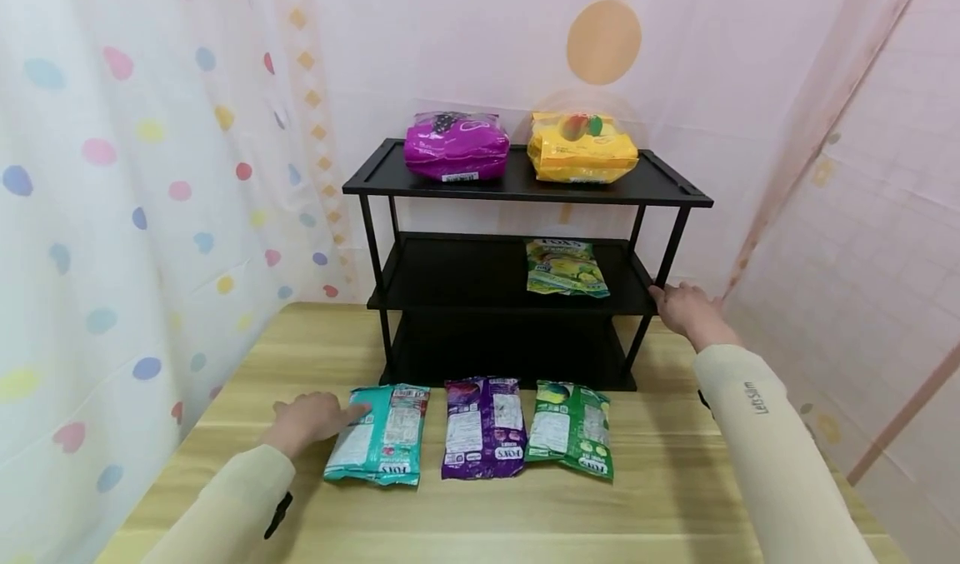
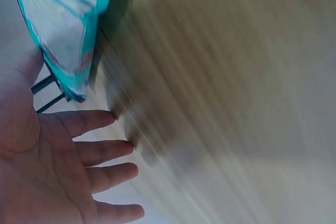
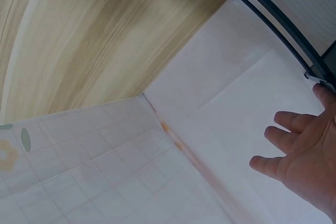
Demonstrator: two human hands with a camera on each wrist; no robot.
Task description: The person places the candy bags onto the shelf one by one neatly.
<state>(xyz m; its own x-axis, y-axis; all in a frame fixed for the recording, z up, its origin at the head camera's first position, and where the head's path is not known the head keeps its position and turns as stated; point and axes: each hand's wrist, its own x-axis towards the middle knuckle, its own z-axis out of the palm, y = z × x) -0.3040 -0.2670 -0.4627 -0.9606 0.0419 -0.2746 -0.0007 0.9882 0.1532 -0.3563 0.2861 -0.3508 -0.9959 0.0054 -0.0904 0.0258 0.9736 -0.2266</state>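
Observation:
My left hand (image 1: 311,420) is beside a teal candy bag (image 1: 386,433) lying on the table, one finger over its left part. In the left wrist view the fingers are spread and the thumb is by the bag. A purple bag (image 1: 484,427) and a green bag (image 1: 572,427) lie to its right. At the right side of a black three-tier rack (image 1: 457,272), my right hand (image 1: 692,310) touches the middle shelf's end near the post. Its other fingers extend loosely in the right wrist view, and the hand holds nothing.
On the rack's top shelf sit a plump purple bag (image 1: 457,149) and a yellow bag (image 1: 581,152). A yellow-green bag (image 1: 564,268) lies on the middle shelf, right of centre. Patterned curtains (image 1: 112,172) surround the wooden table (image 1: 480,522) at the back and sides.

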